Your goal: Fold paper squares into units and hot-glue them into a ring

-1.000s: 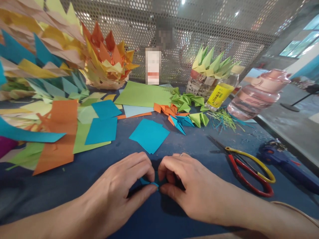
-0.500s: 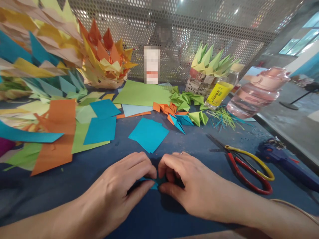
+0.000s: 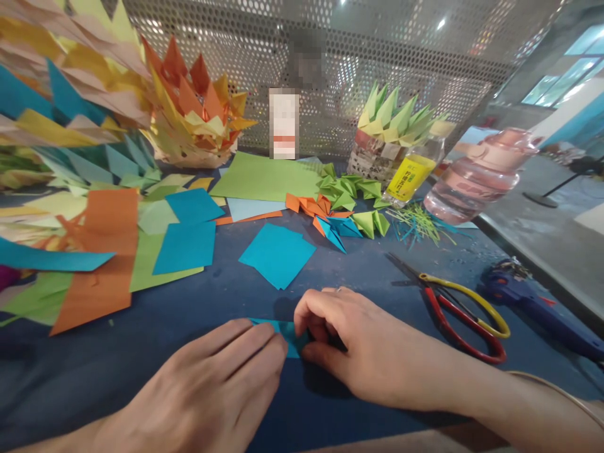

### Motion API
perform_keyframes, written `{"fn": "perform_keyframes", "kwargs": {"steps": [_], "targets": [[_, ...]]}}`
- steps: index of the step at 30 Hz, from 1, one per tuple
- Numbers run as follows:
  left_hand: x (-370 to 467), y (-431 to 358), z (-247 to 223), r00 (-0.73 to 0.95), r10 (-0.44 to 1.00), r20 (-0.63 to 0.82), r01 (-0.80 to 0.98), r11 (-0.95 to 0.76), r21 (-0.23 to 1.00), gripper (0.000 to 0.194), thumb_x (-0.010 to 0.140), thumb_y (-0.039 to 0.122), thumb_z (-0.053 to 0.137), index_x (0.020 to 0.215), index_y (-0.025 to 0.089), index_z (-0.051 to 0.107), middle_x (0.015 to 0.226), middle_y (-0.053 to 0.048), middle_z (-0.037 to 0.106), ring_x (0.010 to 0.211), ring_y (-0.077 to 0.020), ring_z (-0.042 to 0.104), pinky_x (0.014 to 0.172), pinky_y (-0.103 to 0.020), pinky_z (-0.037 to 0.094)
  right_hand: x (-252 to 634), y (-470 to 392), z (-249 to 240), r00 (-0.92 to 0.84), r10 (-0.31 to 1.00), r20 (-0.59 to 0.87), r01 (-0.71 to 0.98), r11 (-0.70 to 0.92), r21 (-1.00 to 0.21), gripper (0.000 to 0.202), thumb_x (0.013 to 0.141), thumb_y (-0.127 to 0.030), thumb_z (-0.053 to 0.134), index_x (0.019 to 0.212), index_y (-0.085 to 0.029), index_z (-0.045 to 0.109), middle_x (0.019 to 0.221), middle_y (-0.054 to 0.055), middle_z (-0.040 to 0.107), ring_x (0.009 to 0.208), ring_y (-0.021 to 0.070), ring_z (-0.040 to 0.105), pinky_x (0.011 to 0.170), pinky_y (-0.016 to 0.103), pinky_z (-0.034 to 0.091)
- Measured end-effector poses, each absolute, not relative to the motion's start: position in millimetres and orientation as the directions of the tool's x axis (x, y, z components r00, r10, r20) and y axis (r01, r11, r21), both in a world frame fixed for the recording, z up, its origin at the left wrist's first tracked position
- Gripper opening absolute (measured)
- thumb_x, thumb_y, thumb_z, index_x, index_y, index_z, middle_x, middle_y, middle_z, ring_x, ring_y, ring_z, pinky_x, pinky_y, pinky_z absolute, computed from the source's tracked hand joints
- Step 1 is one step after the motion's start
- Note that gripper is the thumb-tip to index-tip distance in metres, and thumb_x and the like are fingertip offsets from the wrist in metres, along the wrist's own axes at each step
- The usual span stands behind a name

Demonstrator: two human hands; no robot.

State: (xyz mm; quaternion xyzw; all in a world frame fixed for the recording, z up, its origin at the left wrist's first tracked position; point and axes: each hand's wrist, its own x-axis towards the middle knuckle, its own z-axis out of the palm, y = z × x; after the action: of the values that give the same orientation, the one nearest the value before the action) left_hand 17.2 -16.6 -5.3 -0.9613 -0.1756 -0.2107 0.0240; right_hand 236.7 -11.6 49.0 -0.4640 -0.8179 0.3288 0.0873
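A small piece of blue paper [image 3: 294, 343] lies on the dark blue tabletop in front of me, mostly covered by both hands. My left hand [image 3: 226, 365] rests over its left part with the fingers together and the thumb hidden underneath. At the right end, my right hand [image 3: 335, 333] has curled fingers and a thumb closed on the paper's edge. Just beyond my hands sits a stack of blue paper squares [image 3: 277, 255]. Folded blue and orange paper pieces [image 3: 336, 229] lie farther back.
Scissors [image 3: 460, 308] with red and yellow handles and a blue glue gun [image 3: 542, 308] lie on the right. Behind them stand a yellow-labelled bottle [image 3: 409, 179] and a pink bottle [image 3: 476, 179]. Coloured sheets, including an orange strip [image 3: 101, 251], cover the left, near spiky paper models [image 3: 198, 119].
My left hand has moved down and left and turned palm-down, its thumb no longer visible. More of the blue paper shows between the hands. My right hand has stayed nearly in place.
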Motion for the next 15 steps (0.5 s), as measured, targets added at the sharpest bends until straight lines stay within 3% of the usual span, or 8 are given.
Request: {"fn": "perform_keyframes", "kwargs": {"steps": [8,11,15], "targets": [[11.9,-22.9,-18.2,0.75,0.273,0.603,0.409,-0.907,-0.098,0.032,0.097,0.009,0.035,0.087,0.014,0.065,0.098,-0.005,0.067,0.097,-0.0185,0.058,0.099,-0.033,0.044,240.9,-10.2,45.0,-0.543,0.831,-0.123,0.671,0.342,-0.658,0.025,0.078,-0.01,0.069,0.097,-0.021,0.055,0.081,-0.004,0.057,0.073,0.0111,0.052,0.065,0.023,0.038],[8.8,-23.6,-24.8,0.748,0.307,0.588,0.418,-0.906,-0.059,0.032,0.097,0.008,0.036,0.091,0.014,0.067,0.101,-0.005,0.067,0.101,-0.017,0.058,0.103,-0.031,0.041,241.4,-7.0,41.6,-0.542,0.839,-0.042,0.627,0.37,-0.686,0.019,0.083,-0.02,0.07,0.097,-0.019,0.057,0.089,-0.002,0.059,0.075,0.01,0.052,0.067,0.022,0.04],[4.5,-25.0,-31.7,0.742,0.362,0.564,0.441,-0.897,-0.004,0.031,0.098,0.011,0.037,0.099,0.015,0.068,0.106,-0.004,0.068,0.102,-0.0156,0.061,0.102,-0.03,0.044,238.4,-4.6,32.1,-0.492,0.869,0.05,0.648,0.404,-0.646,0.012,0.095,-0.027,0.057,0.091,-0.017,0.062,0.086,0.0,0.059,0.074,0.0102,0.053,0.067,0.022,0.04]]}}
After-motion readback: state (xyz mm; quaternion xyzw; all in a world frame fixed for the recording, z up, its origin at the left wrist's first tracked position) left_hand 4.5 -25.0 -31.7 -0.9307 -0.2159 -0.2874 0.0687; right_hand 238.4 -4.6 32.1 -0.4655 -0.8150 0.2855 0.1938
